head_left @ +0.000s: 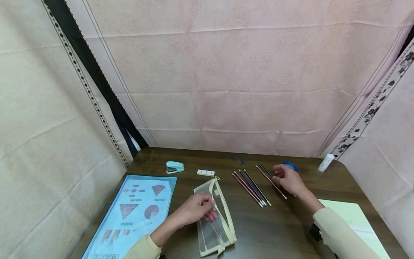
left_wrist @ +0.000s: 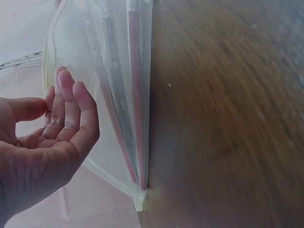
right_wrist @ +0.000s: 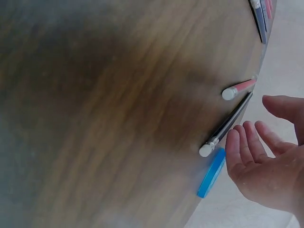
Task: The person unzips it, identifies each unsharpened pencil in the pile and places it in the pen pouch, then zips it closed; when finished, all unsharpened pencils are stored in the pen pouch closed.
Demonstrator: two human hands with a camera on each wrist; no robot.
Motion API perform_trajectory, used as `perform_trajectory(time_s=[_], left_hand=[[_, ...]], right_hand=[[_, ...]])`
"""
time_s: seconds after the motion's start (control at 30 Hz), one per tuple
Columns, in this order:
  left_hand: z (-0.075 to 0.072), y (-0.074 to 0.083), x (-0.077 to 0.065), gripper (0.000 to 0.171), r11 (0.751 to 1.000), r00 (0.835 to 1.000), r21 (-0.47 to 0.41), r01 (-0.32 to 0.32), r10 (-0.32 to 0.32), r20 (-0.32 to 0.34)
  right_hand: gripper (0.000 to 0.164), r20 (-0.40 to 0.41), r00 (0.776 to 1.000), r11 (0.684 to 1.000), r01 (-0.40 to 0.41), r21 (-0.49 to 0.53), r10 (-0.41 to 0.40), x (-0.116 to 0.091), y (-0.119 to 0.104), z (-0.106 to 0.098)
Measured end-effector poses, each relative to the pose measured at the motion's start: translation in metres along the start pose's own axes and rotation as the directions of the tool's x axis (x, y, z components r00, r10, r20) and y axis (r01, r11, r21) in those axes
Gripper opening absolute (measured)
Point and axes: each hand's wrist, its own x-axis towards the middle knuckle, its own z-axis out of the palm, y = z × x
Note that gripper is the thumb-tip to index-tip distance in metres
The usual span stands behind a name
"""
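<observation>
My left hand (head_left: 197, 208) pinches the zipped edge of a mesh pencil case (head_left: 228, 212) with cream trim, thumb against index finger. Through its mesh, several pencils (left_wrist: 137, 95) show in the left wrist view. Just over a black pencil (right_wrist: 228, 121) and a red pencil (head_left: 271, 182) is my right hand (head_left: 289, 180), thumb apart from the loosely bent fingers, nothing held. Whether a fingertip touches the black pencil I cannot tell. Between the hands lies a loose row of several red and dark pencils (head_left: 249, 187), white ends toward me.
Beyond the right hand is a blue round object (head_left: 290, 166), with a white glue stick (head_left: 326, 162) farther right. A mint stapler (head_left: 175, 167) and white eraser (head_left: 205, 172) lie at the back. Blue chart folder (head_left: 139, 208) sits left; pale green paper (head_left: 355, 219) right.
</observation>
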Motion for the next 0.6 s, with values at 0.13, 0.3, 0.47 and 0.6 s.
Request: perform_trajectory(time_s=[0.13, 0.3, 0.47, 0.6], left_hand=[[-0.0007, 0.0003, 0.0004, 0.026, 1.000, 1.000, 0.007, 0.001, -0.001, 0.001], [-0.0007, 0.0012, 0.0010, 0.026, 1.000, 1.000, 0.005, 0.004, -0.004, 0.002], [0.0002, 0.0010, 0.0012, 0.026, 1.000, 1.000, 0.007, 0.003, -0.003, 0.005], [0.0009, 0.0003, 0.0016, 0.025, 1.000, 1.000, 0.005, 0.001, -0.001, 0.008]], right_hand=[[0.039, 0.016, 1.000, 1.000, 0.002, 0.013, -0.002, 0.0020, 0.0020, -0.0023], [0.040, 0.051, 0.999, 1.000, -0.020, -0.008, 0.020, 0.0032, 0.0039, 0.0001], [0.041, 0.064, 0.998, 0.998, -0.013, -0.061, 0.017, 0.0054, 0.0037, 0.0052], [0.039, 0.073, 0.997, 0.997, -0.018, -0.077, 0.024, 0.0080, 0.0049, 0.0057]])
